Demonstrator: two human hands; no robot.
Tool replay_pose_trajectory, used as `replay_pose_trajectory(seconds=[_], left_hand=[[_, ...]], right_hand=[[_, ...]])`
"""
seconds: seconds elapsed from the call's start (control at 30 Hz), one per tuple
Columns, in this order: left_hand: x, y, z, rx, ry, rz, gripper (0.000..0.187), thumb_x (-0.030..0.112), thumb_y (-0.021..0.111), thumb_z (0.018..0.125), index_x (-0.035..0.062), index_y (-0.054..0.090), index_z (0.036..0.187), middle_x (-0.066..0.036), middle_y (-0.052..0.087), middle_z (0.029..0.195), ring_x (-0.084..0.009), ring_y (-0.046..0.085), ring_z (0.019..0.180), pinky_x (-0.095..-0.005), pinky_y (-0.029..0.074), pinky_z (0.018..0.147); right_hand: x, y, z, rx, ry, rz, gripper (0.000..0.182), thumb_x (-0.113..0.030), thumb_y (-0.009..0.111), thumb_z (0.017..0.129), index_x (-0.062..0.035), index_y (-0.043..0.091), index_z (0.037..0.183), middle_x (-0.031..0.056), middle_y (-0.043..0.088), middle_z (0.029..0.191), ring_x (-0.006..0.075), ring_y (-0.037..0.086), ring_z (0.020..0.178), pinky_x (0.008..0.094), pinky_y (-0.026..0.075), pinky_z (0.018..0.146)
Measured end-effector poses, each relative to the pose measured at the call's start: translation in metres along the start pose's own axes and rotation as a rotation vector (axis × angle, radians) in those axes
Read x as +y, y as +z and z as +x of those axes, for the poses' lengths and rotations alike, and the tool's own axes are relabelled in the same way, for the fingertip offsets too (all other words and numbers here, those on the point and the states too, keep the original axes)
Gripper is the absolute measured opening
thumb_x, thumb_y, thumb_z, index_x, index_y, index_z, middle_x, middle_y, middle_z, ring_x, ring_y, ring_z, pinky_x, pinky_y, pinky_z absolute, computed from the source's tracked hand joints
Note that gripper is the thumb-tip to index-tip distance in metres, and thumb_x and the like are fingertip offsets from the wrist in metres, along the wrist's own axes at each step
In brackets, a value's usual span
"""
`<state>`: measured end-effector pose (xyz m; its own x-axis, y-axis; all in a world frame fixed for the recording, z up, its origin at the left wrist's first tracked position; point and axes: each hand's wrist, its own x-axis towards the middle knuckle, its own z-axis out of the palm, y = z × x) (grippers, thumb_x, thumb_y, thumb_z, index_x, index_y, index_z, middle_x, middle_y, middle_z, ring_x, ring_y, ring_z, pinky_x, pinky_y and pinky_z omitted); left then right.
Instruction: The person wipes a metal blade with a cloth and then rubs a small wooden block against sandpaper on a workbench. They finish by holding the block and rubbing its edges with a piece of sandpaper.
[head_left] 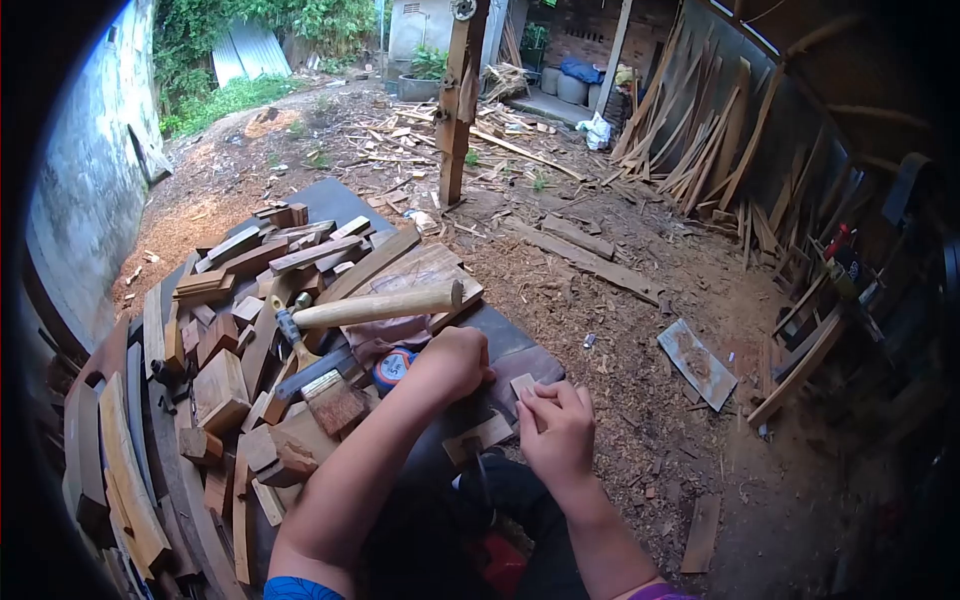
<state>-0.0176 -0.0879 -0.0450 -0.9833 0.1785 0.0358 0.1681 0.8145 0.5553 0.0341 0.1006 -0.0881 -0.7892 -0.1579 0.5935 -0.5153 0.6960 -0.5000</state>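
My right hand (557, 428) pinches a small, pale flat piece of wood (521, 384) between thumb and fingers, at the near edge of the dark work table (508, 340). Just left of it, my left hand (453, 362) is closed above the tabletop with its fingers curled. Whatever those fingers hold, if anything, is hidden. A blue and orange tape measure (392, 370) lies beside my left wrist. Behind it rests a hammer (385, 304) with a thick wooden handle, over a crumpled cloth (372, 338). Another light wood piece (482, 436) sits below my hands, near my lap.
Wood offcuts (222, 388) crowd the table's left side. A wooden post (460, 110) stands beyond the table. Sawdust and scraps cover the ground, with a flat board (697, 364) at right. Long wood strips (715, 135) lean on the right wall.
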Motion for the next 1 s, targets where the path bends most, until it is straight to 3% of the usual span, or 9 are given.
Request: replay_pose_trajectory(seconds=[0.23, 0.43, 0.73, 1.0], left_hand=[[0.002, -0.001, -0.005, 0.056, -0.010, -0.039, 0.025, 0.019, 0.083, 0.076, -0.0010, 0.071, 0.087, -0.020, 0.070, 0.079, -0.0305, 0.071, 0.069, -0.0394, 0.055, 0.068], [0.002, -0.003, -0.003, 0.031, 0.003, 0.010, 0.025, 0.020, 0.084, 0.076, 0.0013, 0.073, 0.087, -0.021, 0.070, 0.078, -0.0302, 0.071, 0.070, -0.0401, 0.055, 0.067], [0.005, -0.003, -0.006, 0.051, 0.030, -0.050, 0.023, 0.014, 0.080, 0.078, -0.0038, 0.071, 0.089, -0.020, 0.070, 0.080, -0.0280, 0.071, 0.067, -0.0379, 0.056, 0.064], [0.003, -0.004, -0.001, 0.008, -0.022, -0.017, 0.025, 0.020, 0.082, 0.077, 0.0001, 0.072, 0.089, -0.022, 0.071, 0.087, -0.0354, 0.070, 0.077, -0.0407, 0.056, 0.075]], right_hand=[[0.009, 0.036, 0.052, -0.029, -0.038, -0.104, 0.012, -0.014, 0.073, 0.082, -0.0100, 0.078, 0.092, 0.0063, 0.065, 0.097, 0.0292, 0.058, 0.092, 0.0433, 0.046, 0.085], [-0.004, -0.008, -0.008, 0.035, -0.068, -0.039, 0.015, -0.011, 0.078, 0.075, -0.0095, 0.078, 0.090, 0.0058, 0.065, 0.093, 0.0288, 0.059, 0.086, 0.0422, 0.048, 0.080], [0.008, 0.030, 0.048, 0.010, -0.031, -0.027, 0.012, -0.014, 0.074, 0.080, -0.0097, 0.078, 0.090, 0.0050, 0.065, 0.095, 0.0288, 0.058, 0.090, 0.0422, 0.046, 0.084], [-0.007, -0.009, -0.008, -0.028, 0.005, -0.029, 0.013, -0.015, 0.074, 0.080, -0.0107, 0.078, 0.092, 0.0040, 0.064, 0.096, 0.0273, 0.058, 0.090, 0.0431, 0.044, 0.082]])
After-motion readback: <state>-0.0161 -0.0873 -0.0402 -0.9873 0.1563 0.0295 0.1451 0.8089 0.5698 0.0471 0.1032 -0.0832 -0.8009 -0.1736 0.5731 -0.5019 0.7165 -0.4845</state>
